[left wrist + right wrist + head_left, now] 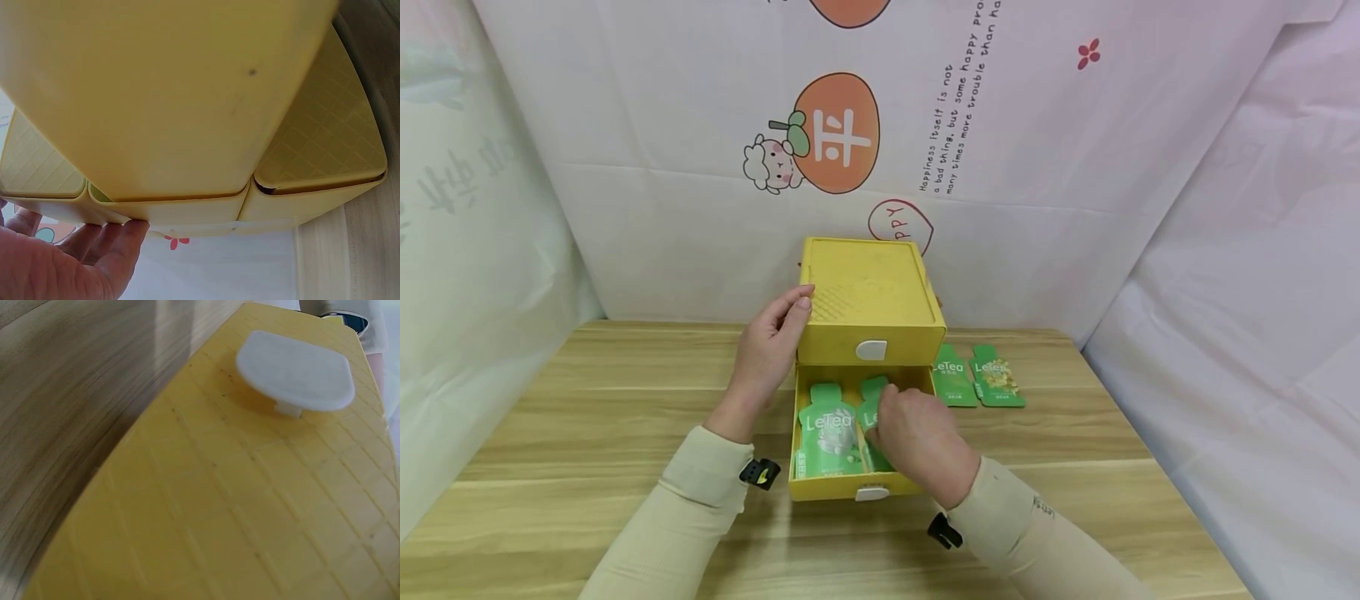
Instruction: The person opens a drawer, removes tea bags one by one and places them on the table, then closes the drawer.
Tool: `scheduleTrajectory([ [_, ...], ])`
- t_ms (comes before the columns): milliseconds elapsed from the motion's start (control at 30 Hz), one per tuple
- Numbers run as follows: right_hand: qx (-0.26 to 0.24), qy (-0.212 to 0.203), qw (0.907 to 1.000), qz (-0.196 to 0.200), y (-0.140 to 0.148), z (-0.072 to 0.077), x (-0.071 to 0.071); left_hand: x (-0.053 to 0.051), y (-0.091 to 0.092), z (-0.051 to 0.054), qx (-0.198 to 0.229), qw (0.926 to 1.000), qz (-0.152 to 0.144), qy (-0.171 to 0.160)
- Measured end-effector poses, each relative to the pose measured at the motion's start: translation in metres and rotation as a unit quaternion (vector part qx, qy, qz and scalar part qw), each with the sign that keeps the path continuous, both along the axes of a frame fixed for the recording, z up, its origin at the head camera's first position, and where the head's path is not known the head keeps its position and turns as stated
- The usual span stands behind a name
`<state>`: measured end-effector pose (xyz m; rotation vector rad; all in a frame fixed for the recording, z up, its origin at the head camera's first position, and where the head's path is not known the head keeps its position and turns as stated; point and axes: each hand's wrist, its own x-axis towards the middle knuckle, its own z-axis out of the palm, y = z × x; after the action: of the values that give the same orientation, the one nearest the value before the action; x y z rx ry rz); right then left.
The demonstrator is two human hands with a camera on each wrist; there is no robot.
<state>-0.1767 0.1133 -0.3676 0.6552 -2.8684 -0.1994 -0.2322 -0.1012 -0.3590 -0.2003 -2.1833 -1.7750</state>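
A yellow two-drawer box (868, 279) stands on the table, its lower drawer (820, 489) pulled out. My left hand (766, 350) rests against the box's upper left side with fingers mostly straight; the left wrist view shows its fingertips touching the yellow casing (175, 212). Inside the drawer lies a green LeTea packet (829, 442) on the left. Beside it, a second green packet (874, 457) is tilted, and my right hand (925, 442) pinches it, covering its right part. The right wrist view shows only the drawer's front with its white knob (297, 372), not the hand.
Two more green packets, one (953, 379) close to the box and another (996, 379) beside it, lie on the wooden table (1075, 483) to the right. A white printed cloth (1022, 217) hangs behind, with white sheets at both sides.
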Motion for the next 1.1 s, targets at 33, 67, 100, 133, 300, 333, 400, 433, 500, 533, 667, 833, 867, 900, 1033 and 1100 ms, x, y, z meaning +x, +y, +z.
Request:
scheduleTrajectory([
  [33, -0.003, -0.003, 1.0, 0.003, 0.0003, 0.0, -0.0002, -0.0004, 0.0, -0.0001, -0.001, 1.0, 0.001, 0.0],
  [67, -0.006, -0.005, 0.9999, 0.006, 0.0005, 0.0002, -0.0003, -0.0006, 0.0, 0.0, -0.002, 1.0, 0.001, 0.001],
  [100, -0.009, -0.007, 0.9999, 0.01, 0.0008, 0.0001, -0.0004, -0.0007, 0.0002, 0.0001, -0.002, 1.0, 0.001, 0.002],
  [133, -0.012, -0.007, 0.9998, 0.013, 0.0011, -0.0002, -0.0005, -0.0008, 0.0002, 0.0001, -0.003, 1.0, 0.001, 0.002],
  [300, -0.022, 0.005, 0.9995, 0.021, 0.0023, -0.0008, -0.0005, -0.0004, 0.0005, 0.0002, -0.002, 1.0, 0.0, 0.001],
  [333, -0.023, 0.008, 0.9994, 0.023, 0.0024, -0.0009, -0.0004, -0.0003, 0.0004, 0.0002, -0.002, 1.0, -0.001, 0.0],
  [400, -0.023, 0.015, 0.9993, 0.025, 0.0025, -0.0011, -0.0003, 0.0001, 0.0003, 0.0004, 0.0, 1.0, -0.002, -0.001],
  [433, -0.022, 0.019, 0.9993, 0.025, 0.0024, -0.001, -0.0001, 0.0003, 0.0003, 0.0003, 0.0, 1.0, -0.002, -0.003],
  [500, -0.019, 0.019, 0.9994, 0.019, 0.002, -0.0011, -0.0001, 0.0005, 0.0004, 0.0005, -0.001, 1.0, -0.002, -0.004],
  [533, -0.018, 0.019, 0.9996, 0.014, 0.0017, -0.0011, 0.0, 0.0006, 0.0004, 0.0005, -0.001, 1.0, -0.002, -0.004],
  [667, -0.012, 0.018, 0.9997, -0.01, 0.0001, -0.0016, -0.0005, 0.0005, 0.0006, 0.0, -0.002, 1.0, -0.003, -0.005],
  [833, -0.029, 0.038, 0.9988, -0.008, 0.0003, -0.0028, -0.0004, 0.0011, 0.0007, 0.0006, 0.002, 1.0, -0.005, -0.007],
  [867, -0.036, 0.036, 0.9987, -0.008, 0.0005, -0.0027, -0.0006, 0.0011, 0.0007, 0.0007, 0.002, 1.0, -0.005, -0.007],
  [900, -0.041, 0.028, 0.9987, -0.01, 0.0006, -0.0025, -0.0009, 0.0012, 0.0008, 0.0008, 0.003, 1.0, -0.005, -0.007],
  [1033, -0.066, -0.016, 0.9975, -0.02, 0.001, -0.001, -0.0027, 0.0013, 0.0008, 0.0007, 0.001, 1.0, -0.003, -0.008],
  [1100, -0.077, -0.024, 0.9966, -0.017, 0.002, -0.0002, -0.0038, 0.0014, 0.0007, 0.0009, 0.0, 1.0, -0.003, -0.008],
])
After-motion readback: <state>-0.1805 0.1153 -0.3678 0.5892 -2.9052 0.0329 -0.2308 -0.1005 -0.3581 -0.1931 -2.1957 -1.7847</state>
